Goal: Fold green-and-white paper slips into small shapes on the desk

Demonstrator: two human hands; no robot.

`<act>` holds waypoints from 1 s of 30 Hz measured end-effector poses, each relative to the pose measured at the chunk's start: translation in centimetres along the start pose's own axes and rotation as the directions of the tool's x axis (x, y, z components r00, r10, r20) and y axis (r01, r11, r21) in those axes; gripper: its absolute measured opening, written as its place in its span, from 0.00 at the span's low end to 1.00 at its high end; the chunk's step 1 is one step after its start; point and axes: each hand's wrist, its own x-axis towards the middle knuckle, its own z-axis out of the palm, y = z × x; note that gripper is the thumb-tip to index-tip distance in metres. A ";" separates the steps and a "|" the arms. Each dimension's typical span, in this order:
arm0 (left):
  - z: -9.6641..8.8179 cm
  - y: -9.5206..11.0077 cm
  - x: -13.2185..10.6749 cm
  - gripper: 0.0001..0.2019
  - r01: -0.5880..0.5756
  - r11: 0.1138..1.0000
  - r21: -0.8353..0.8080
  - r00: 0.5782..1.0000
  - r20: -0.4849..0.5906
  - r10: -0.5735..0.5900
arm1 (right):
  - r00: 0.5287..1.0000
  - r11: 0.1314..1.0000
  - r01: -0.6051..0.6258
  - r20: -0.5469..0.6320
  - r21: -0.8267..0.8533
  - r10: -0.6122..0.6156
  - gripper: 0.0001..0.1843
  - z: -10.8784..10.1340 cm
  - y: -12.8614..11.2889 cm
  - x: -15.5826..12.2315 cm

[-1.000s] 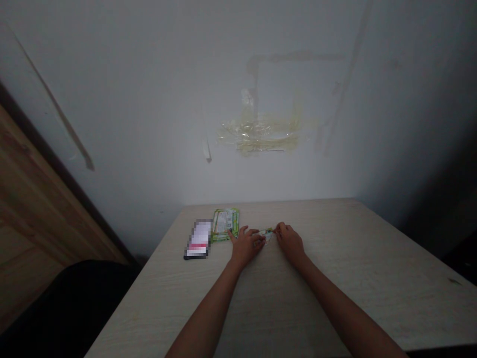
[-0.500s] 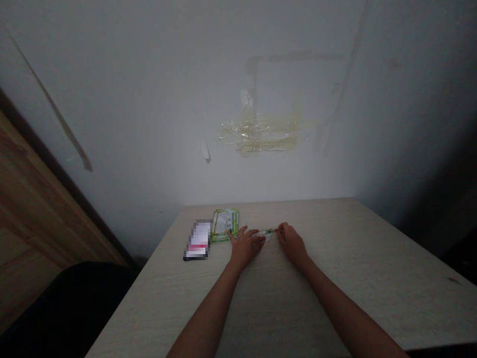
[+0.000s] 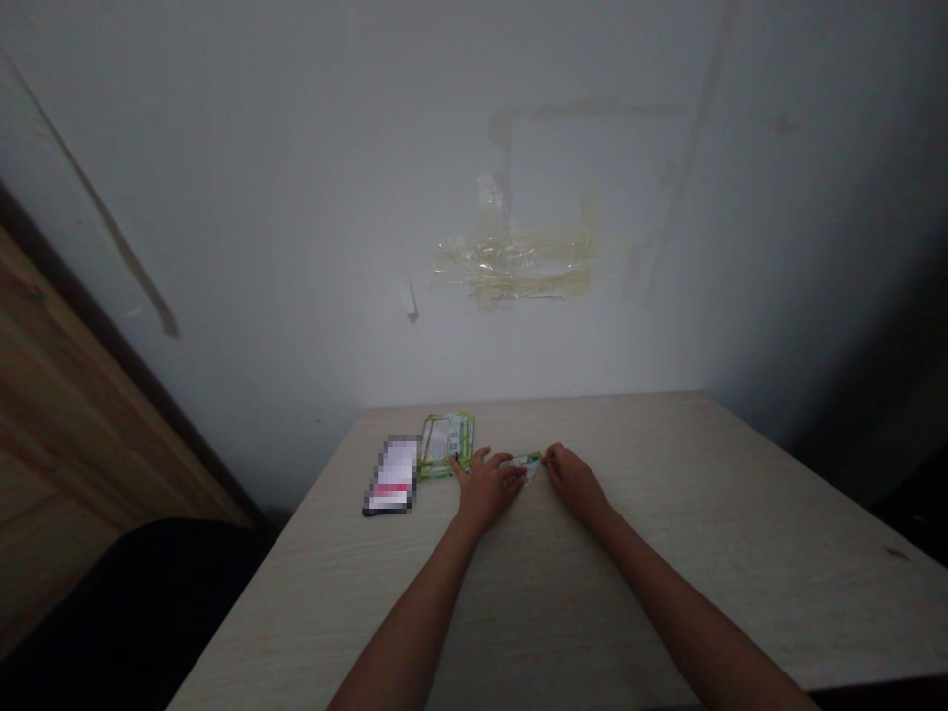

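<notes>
Both my hands rest on a pale wooden table (image 3: 667, 553) near its far edge. Between them lies a small green-and-white sachet (image 3: 524, 464). My left hand (image 3: 485, 486) pinches its left end, the other fingers spread on the table. My right hand (image 3: 572, 479) has its fingers curled and pinches the sachet's right end. A larger green packet (image 3: 446, 443) lies flat just left of my left hand, close to its little finger.
A flat blurred rectangular object (image 3: 393, 476) lies left of the green packet. A grey wall (image 3: 296, 247) with old tape remains (image 3: 518, 262) rises behind the table. A wooden panel (image 3: 66, 415) stands at the left, something dark (image 3: 133, 612) below it.
Almost nothing has changed; both hands stay on the sachet and have drifted very slightly leftward with the view.
</notes>
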 end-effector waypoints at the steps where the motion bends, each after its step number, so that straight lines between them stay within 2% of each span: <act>1: 0.0 0.0 0.0 0.11 0.001 1.000 -0.001 1.000 -0.006 -0.001 | 1.000 1.000 0.010 0.003 0.004 -0.010 0.05 0.0 -0.1 0.0; 13: 0.3 -0.1 0.0 0.10 0.004 1.000 0.017 0.999 -0.046 -0.003 | 0.995 0.994 0.098 0.029 0.049 -0.099 0.04 -0.6 -0.9 -0.5; 21: 0.1 0.0 0.1 0.10 0.013 1.000 -0.015 0.999 -0.033 -0.014 | 0.986 0.984 0.126 0.091 0.122 -0.138 0.03 -1.2 -1.5 -0.9; 30: -0.2 0.3 0.0 0.10 0.036 0.999 0.023 0.999 -0.004 -0.036 | 0.976 0.975 0.142 0.139 0.173 -0.167 0.04 -1.4 -1.8 -1.2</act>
